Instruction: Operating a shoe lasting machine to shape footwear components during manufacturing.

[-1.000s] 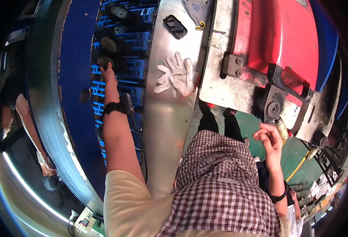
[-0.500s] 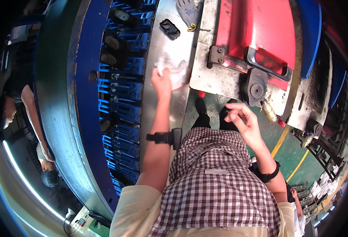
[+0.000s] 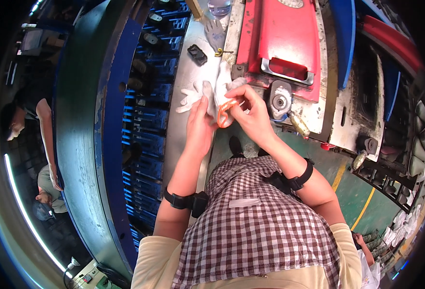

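Note:
Above the bench edge, both my hands are on white knitted work gloves. My right hand (image 3: 255, 115) pinches the orange-edged cuff (image 3: 223, 114) of one white glove (image 3: 223, 82). That cuff forms a loop turned toward me, and the glove's body stretches away to the far side. My left hand (image 3: 199, 126) is closed on white glove fabric beside the cuff. Limp white glove fingers (image 3: 189, 99) stick out to its left. Whether these belong to a second glove is hard to tell, as my hand hides where they join.
A metal bench (image 3: 186, 79) holds a black rubbery piece (image 3: 197, 55) and a grey glove (image 3: 215, 36). Red-covered machinery (image 3: 289, 43) with a round-centred bracket (image 3: 280, 100) stands right. Blue racks (image 3: 149, 108) line the left; beyond a conveyor-like strip (image 3: 80, 144) are other people (image 3: 48, 188).
My right hand has come up and left from near my waist and taken hold of the orange cuff. My left hand has drawn the white glove fabric nearer to me.

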{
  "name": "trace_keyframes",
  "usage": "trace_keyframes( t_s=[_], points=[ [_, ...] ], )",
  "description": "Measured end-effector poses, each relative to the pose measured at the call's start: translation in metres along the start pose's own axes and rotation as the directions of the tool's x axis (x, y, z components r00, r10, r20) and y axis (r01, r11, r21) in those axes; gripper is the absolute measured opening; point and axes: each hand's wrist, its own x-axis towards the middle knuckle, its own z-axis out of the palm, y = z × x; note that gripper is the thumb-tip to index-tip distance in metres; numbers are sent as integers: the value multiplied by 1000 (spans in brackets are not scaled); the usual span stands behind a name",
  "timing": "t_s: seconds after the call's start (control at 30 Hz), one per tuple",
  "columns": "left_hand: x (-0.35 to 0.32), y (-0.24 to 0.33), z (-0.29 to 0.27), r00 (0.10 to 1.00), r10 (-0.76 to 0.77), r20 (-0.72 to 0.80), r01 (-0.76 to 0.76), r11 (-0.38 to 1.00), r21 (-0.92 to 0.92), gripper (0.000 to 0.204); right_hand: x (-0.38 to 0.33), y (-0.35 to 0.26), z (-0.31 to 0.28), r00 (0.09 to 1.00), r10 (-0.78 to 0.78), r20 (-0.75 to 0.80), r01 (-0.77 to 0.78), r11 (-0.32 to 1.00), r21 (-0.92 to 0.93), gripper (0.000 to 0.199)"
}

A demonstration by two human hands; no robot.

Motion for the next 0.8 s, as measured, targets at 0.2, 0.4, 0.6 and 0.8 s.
trace_keyframes(
  t_s=[0.2, 0.4, 0.6, 0.8],
  points=[
    [-9, -17, 14, 859, 458, 230, -461, 494, 737, 47, 5, -18, -26, 998, -19, -68, 8, 986, -164, 13],
    [-3, -10, 49, 867, 438, 239, -483, 616, 623, 13, 0, -53, -50, 803, -576, -154, 443, 749, -493, 25],
    [-12, -14, 93, 660, 684, 310, -686, 382, 620, 11, -14, -52, -53, 740, -669, 74, 593, 596, -541, 35],
    [-16, -23, 120, 248, 722, 646, -772, -256, 582, 18, -13, -68, -76, 987, -147, 68, 153, 983, -102, 32]
  ],
)
